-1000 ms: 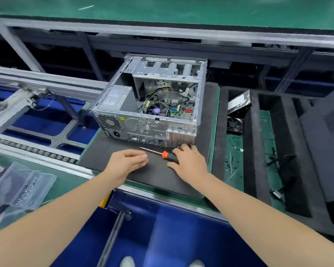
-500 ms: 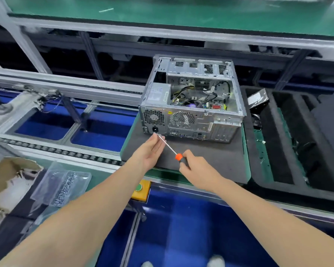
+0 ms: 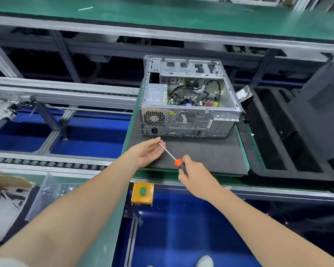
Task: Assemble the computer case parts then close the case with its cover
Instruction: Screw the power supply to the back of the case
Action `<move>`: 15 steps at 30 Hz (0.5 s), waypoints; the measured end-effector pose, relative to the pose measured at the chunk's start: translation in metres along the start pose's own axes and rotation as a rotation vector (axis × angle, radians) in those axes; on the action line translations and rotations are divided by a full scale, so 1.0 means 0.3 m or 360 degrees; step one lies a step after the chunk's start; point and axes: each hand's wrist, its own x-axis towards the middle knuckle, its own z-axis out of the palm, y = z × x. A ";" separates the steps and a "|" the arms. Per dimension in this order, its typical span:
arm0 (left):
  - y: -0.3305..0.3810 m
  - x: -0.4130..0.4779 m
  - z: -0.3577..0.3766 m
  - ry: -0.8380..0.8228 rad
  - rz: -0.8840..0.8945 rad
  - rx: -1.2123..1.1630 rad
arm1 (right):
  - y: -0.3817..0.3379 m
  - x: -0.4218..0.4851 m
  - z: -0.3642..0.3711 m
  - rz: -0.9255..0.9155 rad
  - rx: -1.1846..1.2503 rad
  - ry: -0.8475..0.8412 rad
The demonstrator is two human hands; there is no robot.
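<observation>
A dark foam mat (image 3: 201,157) is covering the green-edged pallet (image 3: 181,175), and the open computer case (image 3: 189,120) is sitting on it toward the far edge. Beside it on the right, a black compartmented tray (image 3: 297,175) is holding a hard drive (image 3: 244,94).

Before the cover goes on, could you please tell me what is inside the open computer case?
Inside the computer case: a power supply, a motherboard and cables. The drive cage hides whatever lies beneath it.
</observation>
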 end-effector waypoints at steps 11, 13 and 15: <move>-0.015 0.039 0.051 0.0109 -0.0182 -0.0067 | -0.042 0.028 0.099 0.0462 0.0810 -0.0101; -0.028 0.057 0.076 0.0162 -0.0143 -0.0023 | -0.061 0.049 0.114 0.0555 0.1002 -0.0103; -0.034 0.071 0.098 0.0209 -0.0136 0.0029 | -0.079 0.069 0.127 0.0612 0.1117 -0.0100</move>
